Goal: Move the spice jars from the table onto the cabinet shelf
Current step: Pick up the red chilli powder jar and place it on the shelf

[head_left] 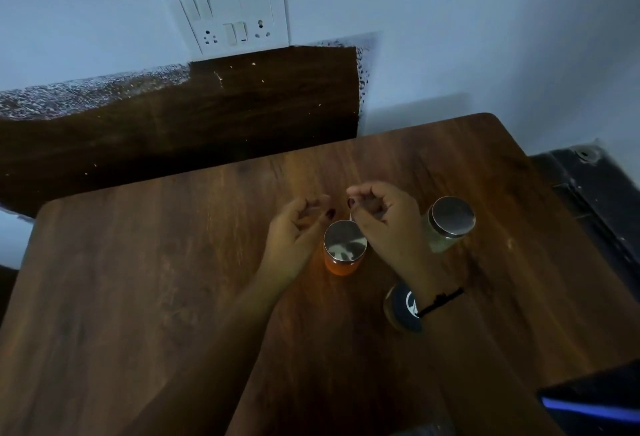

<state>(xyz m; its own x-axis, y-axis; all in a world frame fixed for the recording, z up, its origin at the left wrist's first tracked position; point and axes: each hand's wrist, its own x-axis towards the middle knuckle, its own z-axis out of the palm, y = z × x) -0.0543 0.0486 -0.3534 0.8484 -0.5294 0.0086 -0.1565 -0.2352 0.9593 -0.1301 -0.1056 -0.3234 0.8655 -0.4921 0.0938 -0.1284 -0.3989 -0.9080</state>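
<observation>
The wooden table (138,279) fills most of the view, pushed against a pale wall with a switch plate (235,7) at the far side; no cabinet shelf is in sight. Three spice jars stand upright near the table's middle-right. The orange jar (343,252) sits nearest the centre with a shiny metal lid. The pale jar (448,224) stands to its right, well apart, and a dark-lidded jar (403,307) is nearer, partly hidden under the right wrist.

Both hands hover over the orange jar, probably bracketing it for a lift. The left hand (298,227) has a loosely curled, empty grip just left of the lid. The right hand (384,220) curls above and right of it, its fingers apparently not closed on anything. A small light edge shows behind its thumb, too hidden to identify. None of the jars looks lifted yet.
</observation>
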